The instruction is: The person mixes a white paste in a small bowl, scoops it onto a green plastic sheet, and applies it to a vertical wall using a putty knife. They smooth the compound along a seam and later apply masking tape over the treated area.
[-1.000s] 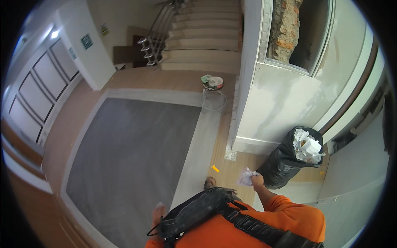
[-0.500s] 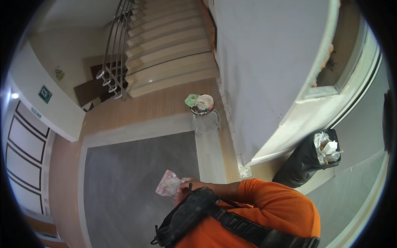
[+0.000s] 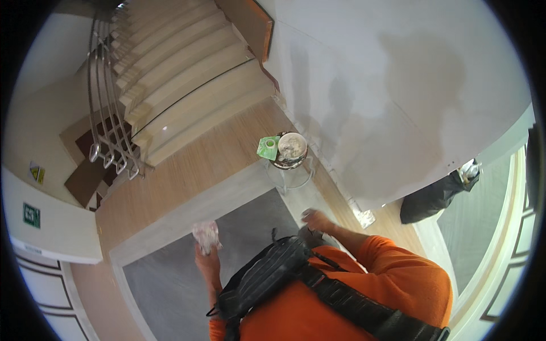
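rag [image 3: 206, 236] | crumpled, gripped in left hand [image 3: 206, 262] fingers | right hand [image 3: 316, 219] empty

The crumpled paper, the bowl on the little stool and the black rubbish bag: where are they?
crumpled paper [image 3: 206, 236], head view, on its middle above the left hand.
bowl [image 3: 292, 149], head view, on its contents.
black rubbish bag [image 3: 433, 199], head view, on its side.

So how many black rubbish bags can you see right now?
1. The black rubbish bag sits on the floor at the right, against the base of the white wall, with pale rubbish at its open top. Others may be hidden behind the wall.
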`<state>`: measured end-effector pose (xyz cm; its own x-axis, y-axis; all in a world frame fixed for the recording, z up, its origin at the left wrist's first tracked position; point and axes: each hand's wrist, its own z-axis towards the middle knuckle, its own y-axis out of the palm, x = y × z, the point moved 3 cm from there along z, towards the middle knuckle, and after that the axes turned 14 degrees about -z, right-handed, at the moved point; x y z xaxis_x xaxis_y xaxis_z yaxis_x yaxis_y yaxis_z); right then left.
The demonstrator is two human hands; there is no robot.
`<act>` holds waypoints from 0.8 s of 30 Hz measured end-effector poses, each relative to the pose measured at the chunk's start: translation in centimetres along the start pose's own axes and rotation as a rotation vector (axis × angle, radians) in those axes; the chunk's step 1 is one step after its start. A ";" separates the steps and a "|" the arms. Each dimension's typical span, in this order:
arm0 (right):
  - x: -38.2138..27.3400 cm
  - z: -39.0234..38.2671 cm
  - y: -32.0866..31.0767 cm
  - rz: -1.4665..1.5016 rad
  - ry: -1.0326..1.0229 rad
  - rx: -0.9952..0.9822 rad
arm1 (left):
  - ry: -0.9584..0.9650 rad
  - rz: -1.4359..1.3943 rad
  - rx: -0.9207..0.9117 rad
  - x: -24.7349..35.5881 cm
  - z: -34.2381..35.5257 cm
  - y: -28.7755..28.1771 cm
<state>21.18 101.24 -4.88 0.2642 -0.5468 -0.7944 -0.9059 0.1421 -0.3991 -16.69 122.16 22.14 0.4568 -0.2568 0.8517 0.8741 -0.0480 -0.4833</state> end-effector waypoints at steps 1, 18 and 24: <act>-0.5 0.3 -1.7 -0.010 -0.098 0.091 | -0.030 0.066 -0.136 -1.6 4.5 -0.2; -14.9 28.6 -7.2 -0.034 0.673 0.650 | 0.261 0.319 -1.009 -6.2 43.4 35.4; -12.7 35.5 -7.6 -0.057 0.881 0.503 | 0.307 0.471 -1.617 -7.9 41.2 51.8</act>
<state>36.47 136.37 -8.01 -0.2188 -0.9485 -0.2292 -0.6016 0.3160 -0.7336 31.72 161.44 -1.29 0.3916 -0.6865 0.6126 -0.4485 -0.7238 -0.5244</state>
